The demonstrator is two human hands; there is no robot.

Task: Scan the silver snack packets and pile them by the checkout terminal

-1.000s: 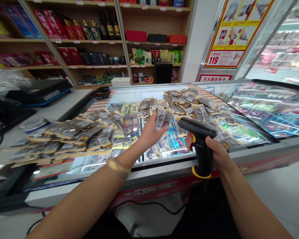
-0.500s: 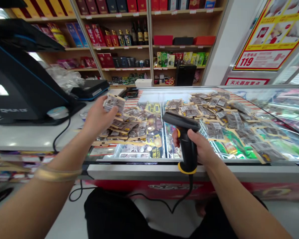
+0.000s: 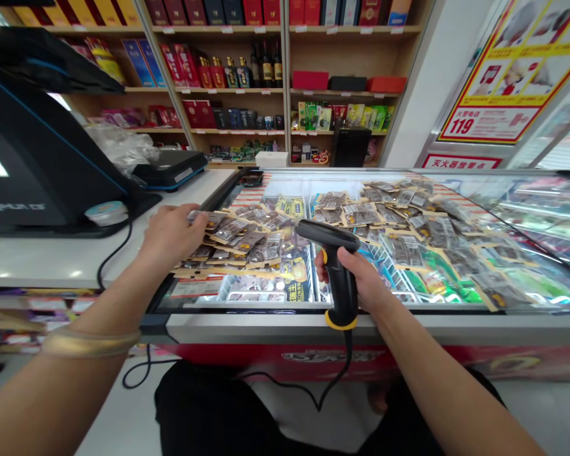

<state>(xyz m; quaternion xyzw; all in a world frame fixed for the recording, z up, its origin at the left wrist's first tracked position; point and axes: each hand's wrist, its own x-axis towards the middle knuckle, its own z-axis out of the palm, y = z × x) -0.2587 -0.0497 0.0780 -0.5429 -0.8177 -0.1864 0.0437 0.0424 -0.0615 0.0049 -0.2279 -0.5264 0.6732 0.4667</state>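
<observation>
Nearby, left hand (image 3: 171,234) on packets (image 3: 247,237), scanner (image 3: 335,266), register monitor (image 3: 33,164), freezer lid (image 3: 527,278)

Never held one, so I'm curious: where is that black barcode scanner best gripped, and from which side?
Grip the barcode scanner by its near-upright handle, between head and yellow ring, coming from the near side, as the right hand does. The handle is a narrow column; the head juts forward, and the cable leaves the bottom.

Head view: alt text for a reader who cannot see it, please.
The right hand grips a black barcode scanner over a glass-topped freezer strewn with packets, while the left hand rests on a packet atop the left pile. A till stands on the counter at left.
</observation>
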